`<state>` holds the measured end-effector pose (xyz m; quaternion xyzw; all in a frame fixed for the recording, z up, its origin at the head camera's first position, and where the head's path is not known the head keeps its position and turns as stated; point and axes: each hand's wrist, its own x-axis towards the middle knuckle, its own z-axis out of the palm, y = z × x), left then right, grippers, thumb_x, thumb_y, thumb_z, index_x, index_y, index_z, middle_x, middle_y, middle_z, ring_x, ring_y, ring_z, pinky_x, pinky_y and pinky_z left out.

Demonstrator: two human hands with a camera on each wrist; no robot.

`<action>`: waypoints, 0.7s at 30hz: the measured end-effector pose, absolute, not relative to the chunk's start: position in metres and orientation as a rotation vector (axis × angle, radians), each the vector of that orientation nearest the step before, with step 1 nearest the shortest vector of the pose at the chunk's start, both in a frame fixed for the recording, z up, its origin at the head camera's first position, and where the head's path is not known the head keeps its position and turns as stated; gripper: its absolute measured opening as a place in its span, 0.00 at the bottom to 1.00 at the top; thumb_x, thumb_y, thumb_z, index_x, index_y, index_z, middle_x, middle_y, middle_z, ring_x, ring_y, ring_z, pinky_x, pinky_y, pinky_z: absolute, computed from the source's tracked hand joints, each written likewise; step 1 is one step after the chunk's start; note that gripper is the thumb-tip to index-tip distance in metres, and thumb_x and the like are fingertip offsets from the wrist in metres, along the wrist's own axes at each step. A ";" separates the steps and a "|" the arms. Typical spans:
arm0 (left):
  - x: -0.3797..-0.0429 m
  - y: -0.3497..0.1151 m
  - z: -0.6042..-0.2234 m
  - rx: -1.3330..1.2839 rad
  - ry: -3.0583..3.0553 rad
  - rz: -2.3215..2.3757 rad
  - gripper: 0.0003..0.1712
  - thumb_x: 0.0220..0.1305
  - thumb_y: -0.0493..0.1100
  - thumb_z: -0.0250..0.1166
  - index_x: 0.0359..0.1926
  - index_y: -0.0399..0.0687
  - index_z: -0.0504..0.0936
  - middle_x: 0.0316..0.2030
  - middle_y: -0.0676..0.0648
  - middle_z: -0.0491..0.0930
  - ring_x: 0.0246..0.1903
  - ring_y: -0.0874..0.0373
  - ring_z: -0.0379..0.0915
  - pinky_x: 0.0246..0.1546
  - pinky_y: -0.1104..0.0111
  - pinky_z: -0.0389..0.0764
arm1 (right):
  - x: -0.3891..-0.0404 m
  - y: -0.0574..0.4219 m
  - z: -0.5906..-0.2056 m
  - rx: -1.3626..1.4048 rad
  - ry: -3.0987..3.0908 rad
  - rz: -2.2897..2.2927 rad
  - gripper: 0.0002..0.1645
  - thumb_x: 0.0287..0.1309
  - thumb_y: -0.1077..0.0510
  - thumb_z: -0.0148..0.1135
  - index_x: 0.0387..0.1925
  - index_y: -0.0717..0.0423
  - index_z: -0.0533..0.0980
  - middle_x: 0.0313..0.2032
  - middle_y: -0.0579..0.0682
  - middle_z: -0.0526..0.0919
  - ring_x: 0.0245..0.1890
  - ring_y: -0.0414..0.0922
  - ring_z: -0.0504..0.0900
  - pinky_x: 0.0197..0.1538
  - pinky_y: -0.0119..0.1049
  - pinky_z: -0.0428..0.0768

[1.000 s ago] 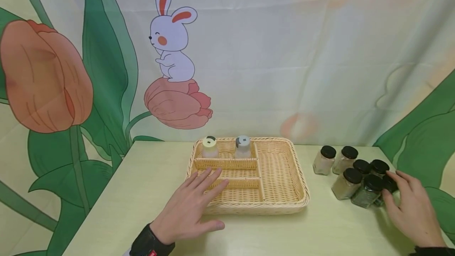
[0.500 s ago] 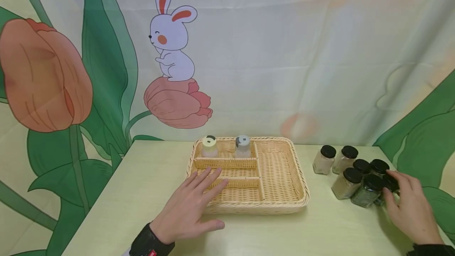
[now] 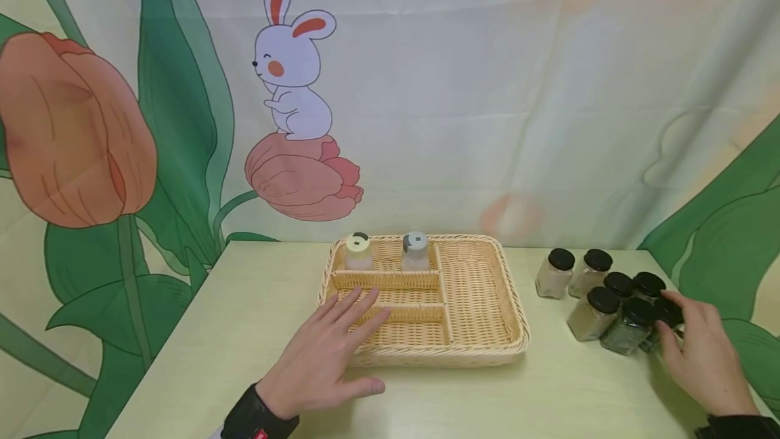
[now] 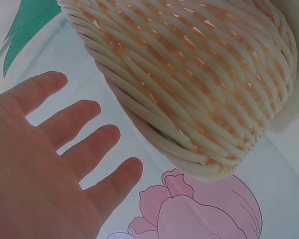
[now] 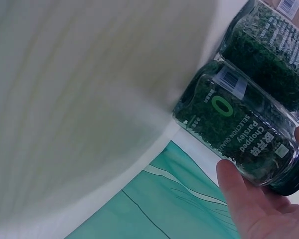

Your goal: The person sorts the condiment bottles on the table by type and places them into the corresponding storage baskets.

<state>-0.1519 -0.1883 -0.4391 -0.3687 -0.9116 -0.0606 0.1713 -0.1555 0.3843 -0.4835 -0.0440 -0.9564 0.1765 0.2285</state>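
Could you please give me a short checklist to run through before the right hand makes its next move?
1. Right hand on a jar: ok, its fingers are around the chopped parsley jar.
2. Grip firm: cannot tell.
3. Black lid on that jar: ok.
4. Space around it: not ok, another herb jar stands right beside it.
5. Left hand out of the way: not ok, in the head view it overlaps the wicker basket.
6. Cream-capped bottle and grey-capped bottle upright: ok, both in the back-left compartment.

"Chopped Parsley", seemingly, on jar (image 5: 236, 128)
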 end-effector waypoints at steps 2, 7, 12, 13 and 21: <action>-0.152 -0.188 -0.439 -1.041 -2.598 -0.169 0.53 0.63 0.84 0.49 0.80 0.61 0.63 0.81 0.50 0.56 0.77 0.44 0.61 0.72 0.43 0.68 | -0.156 0.385 -0.483 -0.119 -2.635 0.490 0.37 0.67 0.71 0.57 0.74 0.71 0.57 0.59 0.81 0.61 0.56 0.76 0.63 0.46 0.74 0.67; -0.151 -0.188 -0.438 -1.045 -2.589 -0.175 0.54 0.63 0.84 0.49 0.80 0.61 0.62 0.81 0.50 0.55 0.77 0.44 0.61 0.72 0.42 0.67 | -0.156 0.385 -0.482 -0.107 -2.631 0.491 0.37 0.66 0.71 0.58 0.74 0.71 0.58 0.59 0.81 0.61 0.55 0.76 0.64 0.44 0.73 0.68; -0.151 -0.189 -0.439 -1.049 -2.576 -0.173 0.54 0.63 0.83 0.50 0.80 0.61 0.62 0.81 0.49 0.57 0.77 0.44 0.60 0.72 0.43 0.67 | -0.157 0.384 -0.481 -0.115 -2.634 0.486 0.37 0.66 0.72 0.58 0.73 0.72 0.58 0.59 0.82 0.61 0.55 0.76 0.63 0.44 0.72 0.67; -0.151 -0.188 -0.439 -1.049 -2.576 -0.174 0.54 0.63 0.83 0.50 0.80 0.61 0.62 0.81 0.48 0.58 0.77 0.44 0.60 0.72 0.43 0.67 | -0.157 0.384 -0.481 -0.116 -2.635 0.486 0.37 0.66 0.72 0.58 0.74 0.72 0.57 0.59 0.82 0.61 0.55 0.76 0.63 0.44 0.72 0.67; -0.150 -0.188 -0.438 -1.042 -2.601 -0.165 0.54 0.62 0.84 0.50 0.81 0.62 0.61 0.82 0.50 0.55 0.79 0.46 0.57 0.73 0.44 0.66 | -0.159 0.384 -0.479 -0.118 -2.659 0.491 0.38 0.67 0.72 0.58 0.73 0.74 0.56 0.59 0.83 0.60 0.56 0.77 0.62 0.45 0.73 0.67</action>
